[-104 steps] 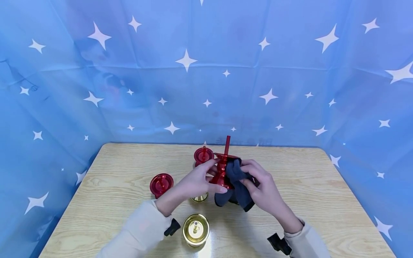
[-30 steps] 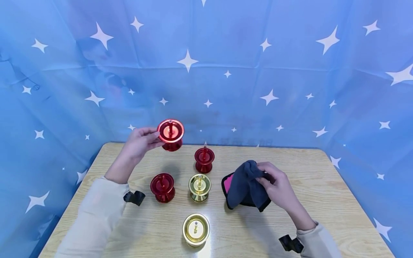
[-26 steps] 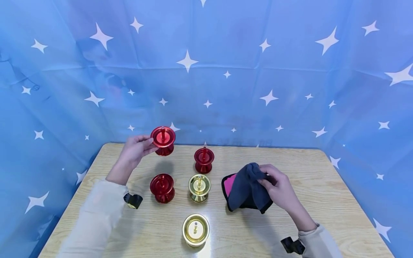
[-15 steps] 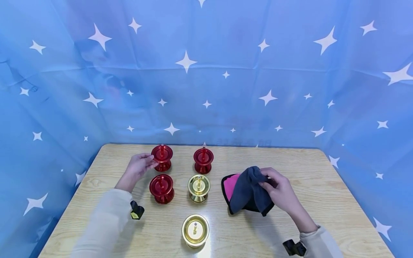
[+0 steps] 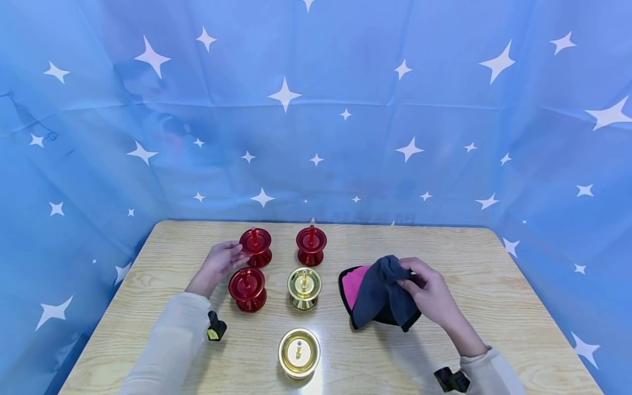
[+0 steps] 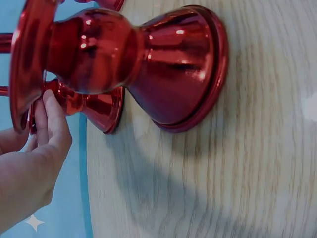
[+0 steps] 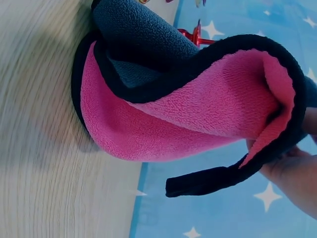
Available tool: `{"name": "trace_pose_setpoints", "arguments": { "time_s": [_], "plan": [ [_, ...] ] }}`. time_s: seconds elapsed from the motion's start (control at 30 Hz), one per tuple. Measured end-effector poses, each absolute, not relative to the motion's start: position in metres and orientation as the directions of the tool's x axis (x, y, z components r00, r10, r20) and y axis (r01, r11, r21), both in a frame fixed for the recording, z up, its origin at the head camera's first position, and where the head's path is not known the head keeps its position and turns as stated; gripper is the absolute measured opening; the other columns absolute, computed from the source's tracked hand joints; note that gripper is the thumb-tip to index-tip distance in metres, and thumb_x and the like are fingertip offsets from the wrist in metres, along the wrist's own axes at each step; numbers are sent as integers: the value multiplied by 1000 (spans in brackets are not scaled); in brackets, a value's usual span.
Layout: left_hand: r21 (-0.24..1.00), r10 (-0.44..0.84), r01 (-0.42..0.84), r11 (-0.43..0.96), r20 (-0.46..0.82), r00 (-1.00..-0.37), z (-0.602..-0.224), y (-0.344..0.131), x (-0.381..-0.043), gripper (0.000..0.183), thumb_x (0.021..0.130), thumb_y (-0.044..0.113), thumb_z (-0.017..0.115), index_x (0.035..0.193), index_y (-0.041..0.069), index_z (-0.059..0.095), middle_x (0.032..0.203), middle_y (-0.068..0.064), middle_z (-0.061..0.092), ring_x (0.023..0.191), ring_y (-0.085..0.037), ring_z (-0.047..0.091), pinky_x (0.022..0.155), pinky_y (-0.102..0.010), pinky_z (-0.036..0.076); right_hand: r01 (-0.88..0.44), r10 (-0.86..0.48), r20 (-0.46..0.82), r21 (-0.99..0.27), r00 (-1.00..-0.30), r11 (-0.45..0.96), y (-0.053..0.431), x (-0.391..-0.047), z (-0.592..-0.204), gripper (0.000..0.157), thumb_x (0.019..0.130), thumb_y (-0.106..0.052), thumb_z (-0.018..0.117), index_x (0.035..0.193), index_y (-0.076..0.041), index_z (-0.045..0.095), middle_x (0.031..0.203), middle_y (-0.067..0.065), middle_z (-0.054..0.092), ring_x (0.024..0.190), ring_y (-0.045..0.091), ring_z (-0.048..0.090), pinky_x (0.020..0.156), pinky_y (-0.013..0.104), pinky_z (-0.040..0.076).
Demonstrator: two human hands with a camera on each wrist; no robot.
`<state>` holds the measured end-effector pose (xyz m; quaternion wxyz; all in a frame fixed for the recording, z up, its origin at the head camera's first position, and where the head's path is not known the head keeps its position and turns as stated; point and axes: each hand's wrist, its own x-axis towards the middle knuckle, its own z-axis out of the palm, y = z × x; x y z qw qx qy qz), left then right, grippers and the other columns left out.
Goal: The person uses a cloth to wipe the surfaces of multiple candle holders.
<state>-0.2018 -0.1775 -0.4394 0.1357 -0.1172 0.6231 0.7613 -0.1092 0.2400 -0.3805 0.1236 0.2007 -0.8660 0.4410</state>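
My left hand (image 5: 219, 262) pinches the rim of the red candle holder (image 5: 259, 258) at the back left, which stands upright on the table. In the left wrist view its foot (image 6: 105, 111) shows beyond the nearer, larger-looking red candle holder (image 6: 94, 54); my thumb and fingers (image 6: 54, 121) are on either side of the far one's dish. On the right, my right hand (image 5: 428, 288) holds a bunched cloth (image 5: 377, 299), dark grey on one face and pink on the other, with a black border. Its lower part hangs close over the table.
Another red candle holder (image 5: 311, 255) stands at the back middle. The front-left red one (image 5: 250, 302) sits right below my left fingers. Two gold candle holders (image 5: 304, 302) are in the middle column. The wooden table (image 5: 469, 274) ends at a blue star-patterned curtain (image 5: 355, 137).
My left hand carried the red candle holder left from beside the cloth, lowered it at the back left, and shifted it slightly right. My right hand, still gripping the cloth, moved a little right.
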Motion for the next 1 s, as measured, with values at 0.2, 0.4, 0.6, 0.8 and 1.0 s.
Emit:
{"name": "trace_pose_setpoints", "arguments": {
  "time_s": [0.2, 0.4, 0.6, 0.8, 1.0],
  "plan": [
    [919, 128, -363, -153, -346, -929, -440, -176, -202, 41, 98, 1, 29, 136, -15, 22, 103, -17, 59, 93, -20, 61, 96, -39, 40, -465, -239, 404, -687, -883, 558, 246, -110, -373, 30, 79, 17, 57, 100, -3, 62, 100, 11, 60, 83, 10, 55, 62, 21, 48],
    [922, 151, -360, -144, -340, -928, -440, -174, -202, 41, 98, 1, 28, 136, -15, 20, 106, -19, 57, 95, -20, 59, 100, -44, 34, -390, -175, 379, -622, -909, 679, 262, -122, -349, 26, 79, 16, 59, 100, 1, 63, 98, 16, 61, 84, 16, 55, 65, 28, 49],
    [906, 146, -376, -192, -352, -924, -439, -173, -203, 40, 98, 1, 29, 134, -16, 22, 95, -11, 60, 93, -21, 59, 99, -41, 36, -320, -151, 344, -512, -927, 797, 273, -135, -329, 22, 79, 15, 56, 99, 8, 60, 103, 28, 56, 93, 46, 52, 74, 56, 44],
    [901, 135, -384, -202, -362, -922, -437, -175, -202, 42, 99, 2, 30, 135, -15, 21, 97, -12, 58, 93, -20, 59, 99, -39, 37, -331, -223, 275, -455, -935, 827, 260, -142, -358, 31, 73, 17, 51, 102, 10, 61, 97, 28, 55, 90, 45, 53, 75, 55, 45],
    [898, 141, -389, -207, -366, -920, -437, -176, -202, 42, 99, 6, 32, 135, -14, 23, 95, -10, 60, 93, -20, 60, 100, -40, 35, -373, -280, 258, -461, -924, 805, 240, -142, -411, 32, 72, 17, 56, 102, 9, 62, 94, 22, 55, 88, 38, 55, 73, 48, 48]
  ]
}}
